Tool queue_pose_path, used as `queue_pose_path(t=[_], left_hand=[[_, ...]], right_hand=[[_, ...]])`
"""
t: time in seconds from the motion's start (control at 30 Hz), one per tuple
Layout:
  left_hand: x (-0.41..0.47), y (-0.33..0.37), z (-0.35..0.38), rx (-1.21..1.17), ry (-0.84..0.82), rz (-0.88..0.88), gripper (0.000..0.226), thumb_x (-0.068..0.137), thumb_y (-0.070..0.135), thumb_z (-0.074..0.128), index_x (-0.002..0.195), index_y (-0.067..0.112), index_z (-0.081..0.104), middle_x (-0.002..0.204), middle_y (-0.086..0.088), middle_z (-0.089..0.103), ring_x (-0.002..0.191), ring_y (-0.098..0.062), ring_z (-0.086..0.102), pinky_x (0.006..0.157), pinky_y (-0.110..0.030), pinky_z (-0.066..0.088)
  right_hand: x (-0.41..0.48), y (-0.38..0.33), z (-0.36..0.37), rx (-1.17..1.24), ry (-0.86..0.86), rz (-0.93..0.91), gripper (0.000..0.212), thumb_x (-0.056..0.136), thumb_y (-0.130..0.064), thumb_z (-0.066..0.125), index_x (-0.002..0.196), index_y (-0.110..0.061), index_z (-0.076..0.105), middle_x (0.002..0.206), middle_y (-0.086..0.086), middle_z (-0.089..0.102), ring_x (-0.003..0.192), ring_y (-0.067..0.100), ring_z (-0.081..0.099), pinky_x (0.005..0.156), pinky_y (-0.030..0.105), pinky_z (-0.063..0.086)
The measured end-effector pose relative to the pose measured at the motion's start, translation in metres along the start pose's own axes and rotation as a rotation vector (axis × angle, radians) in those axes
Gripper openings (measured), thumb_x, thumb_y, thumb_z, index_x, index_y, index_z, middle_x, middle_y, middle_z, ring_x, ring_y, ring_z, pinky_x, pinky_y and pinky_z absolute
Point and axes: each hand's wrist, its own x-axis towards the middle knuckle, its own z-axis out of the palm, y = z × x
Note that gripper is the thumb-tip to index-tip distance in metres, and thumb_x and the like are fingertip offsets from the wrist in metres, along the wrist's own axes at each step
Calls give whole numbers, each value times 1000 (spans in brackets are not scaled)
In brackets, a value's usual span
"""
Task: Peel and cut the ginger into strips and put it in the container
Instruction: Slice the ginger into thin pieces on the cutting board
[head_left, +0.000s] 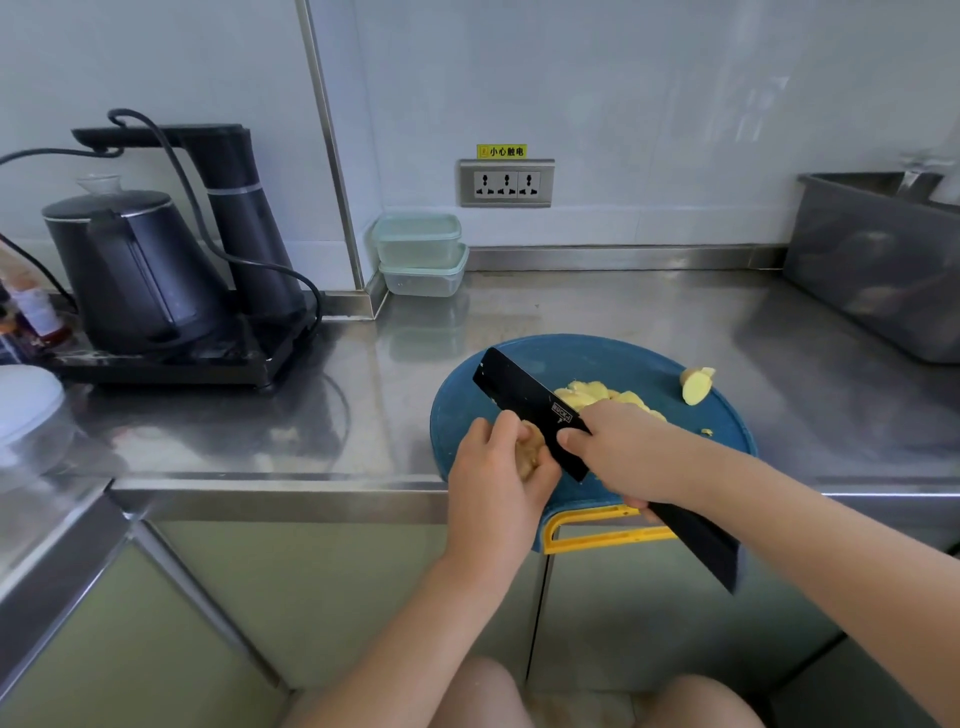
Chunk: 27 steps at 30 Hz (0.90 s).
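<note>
Left hand (493, 467): grip curled around a knobbly tan ginger piece (531, 451), over the near-left part of the round blue plastic cutting board (467, 410). Lifted or resting on it, cannot tell.

Right hand (618, 452): grip clenched on a black cleaver-style knife (519, 395), thumb on the blade's flat, edge set against the held ginger.

Pale yellow peeled ginger slices (587, 393) are heaped mid-board. One cut ginger chunk (697, 385) sits apart at the far right rim. Two stacked clear lidded containers (420, 254) stand by the back wall on the steel surface (571, 312), well apart from the board.

Handling, as judged: the ginger is light, firm and fibrous, with an awkward shape. Peeled faces are probably damp and slick. Better to hold it by a still-skinned knob, with fingers kept behind the blade's path.
</note>
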Motion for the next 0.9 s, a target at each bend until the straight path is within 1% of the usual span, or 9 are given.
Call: queue_pose_path(t=[0.2,0.3,0.37,0.43,0.53,0.6,0.67,0.8,0.9], left_hand=[[2,-2,1,7,16,-3,21,79,35,59,82,15,52,76,5,46,65,-11,43,53,-11,28],[3,-4,2,16,-10,-20,18,82,29,65,84,15,54,78,5,47,67,-11,44,55,-12,30],[3,-5,1,19,-19,-29,16,82,25,67,85,14,55,79,4,48,68,-11,44,56,-11,30],[3,-4,0,22,-28,-35,15,81,22,67,87,14,56,79,3,48,70,-11,45,56,-13,30],[3,-3,0,12,-37,-60,13,82,21,64,90,14,57,81,3,49,72,-12,46,57,-19,32],[4,-3,-1,17,-15,-64,12,82,20,64,89,14,56,81,2,50,72,-12,46,57,-18,31],[4,-3,0,27,-13,-60,14,82,20,66,90,15,56,82,2,50,73,-13,47,57,-19,31],[2,-4,1,25,-16,-60,19,82,26,69,88,17,54,83,4,46,74,-15,49,60,-25,36],[1,-4,1,10,-3,-57,20,82,29,68,83,20,50,81,6,46,74,-14,50,60,-25,37]], right_hand=[[8,-6,-1,9,22,1,29,103,-32,36,85,-11,46,68,8,50,48,18,51,42,24,43],[14,-11,2,31,80,-23,28,103,-27,32,89,-8,48,71,5,47,61,23,56,48,26,45],[19,-17,0,14,72,-23,29,104,-27,32,96,-5,49,70,9,51,51,22,56,40,24,45],[25,-21,-1,-5,43,-31,29,103,-27,34,95,-4,49,66,13,56,41,20,52,37,22,46],[33,-31,-2,-10,29,-39,28,102,-23,35,91,-1,50,61,15,57,41,22,52,40,25,47],[36,-33,-3,-7,29,-42,30,102,-24,35,91,-1,50,57,15,55,41,22,51,40,25,46],[34,-28,-1,17,37,-56,29,103,-26,34,95,-3,50,62,13,55,44,20,51,40,25,45],[25,-11,9,21,117,-145,27,102,-27,32,85,-10,46,68,1,44,55,12,42,49,25,35],[15,2,13,-22,96,-151,26,103,-27,30,91,-9,45,71,0,42,63,15,42,56,28,37]])
